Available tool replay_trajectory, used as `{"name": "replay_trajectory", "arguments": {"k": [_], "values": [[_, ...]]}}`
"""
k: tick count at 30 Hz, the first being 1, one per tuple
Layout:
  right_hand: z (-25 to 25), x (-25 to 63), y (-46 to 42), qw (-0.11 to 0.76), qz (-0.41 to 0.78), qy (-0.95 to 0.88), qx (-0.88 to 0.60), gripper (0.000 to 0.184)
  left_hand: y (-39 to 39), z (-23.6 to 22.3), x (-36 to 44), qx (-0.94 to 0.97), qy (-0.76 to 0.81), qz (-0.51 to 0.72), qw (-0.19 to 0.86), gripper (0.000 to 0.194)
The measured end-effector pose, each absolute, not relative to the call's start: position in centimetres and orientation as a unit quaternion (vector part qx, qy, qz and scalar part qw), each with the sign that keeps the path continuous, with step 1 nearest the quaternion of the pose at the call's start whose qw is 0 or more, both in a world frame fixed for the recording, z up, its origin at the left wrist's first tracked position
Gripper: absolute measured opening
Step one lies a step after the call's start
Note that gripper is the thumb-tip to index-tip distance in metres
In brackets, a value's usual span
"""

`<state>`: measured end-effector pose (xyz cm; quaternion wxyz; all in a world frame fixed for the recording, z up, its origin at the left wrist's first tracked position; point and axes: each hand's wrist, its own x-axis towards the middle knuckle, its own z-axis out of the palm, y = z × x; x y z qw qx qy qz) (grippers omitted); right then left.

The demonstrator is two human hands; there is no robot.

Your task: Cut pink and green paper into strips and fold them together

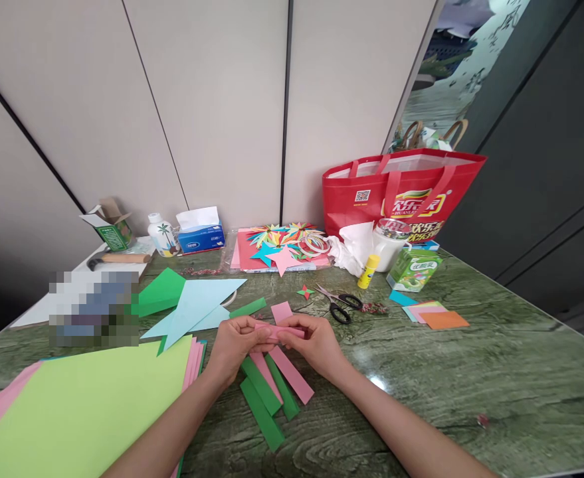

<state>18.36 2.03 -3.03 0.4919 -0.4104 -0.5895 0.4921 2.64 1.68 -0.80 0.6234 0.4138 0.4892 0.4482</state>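
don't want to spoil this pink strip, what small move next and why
I'd probably slide the right hand outward along the pink strip, pressing gently: the left hand pinches it near the middle, which should anchor it, and the strip looks folded.

This looks like a room in a home, though I can't tell which room. I see a green table (421, 385) close to tall, flat, pale panels (212, 99). They could be a wall or big cupboard doors. On the table I see home things: a blue tissue box (202, 240), a white mug (386, 255), a little green drink box (411, 272) and a big red shopping bag (354, 212). It's a place for making paper things, too. I can see big paper sheets (87, 411), pink and green paper strips (262, 415), black scissors (332, 301) and a yellow glue stick (369, 272).
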Motion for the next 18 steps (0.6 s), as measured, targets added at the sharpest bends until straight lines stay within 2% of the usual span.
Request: {"name": "replay_trajectory", "arguments": {"k": [6, 18], "values": [[-3.14, 18.33, 2.01, 0.481, 0.490, -0.592, -0.422, 0.020, 1.75, -0.82, 2.48, 0.427, 0.493, 0.437, 0.619, 0.022], [-3.38, 18.32, 2.26, 0.476, 0.522, -0.568, -0.422, 0.016, 1.81, -0.42, 2.44, 0.422, 0.488, 0.431, 0.631, 0.024]]}}
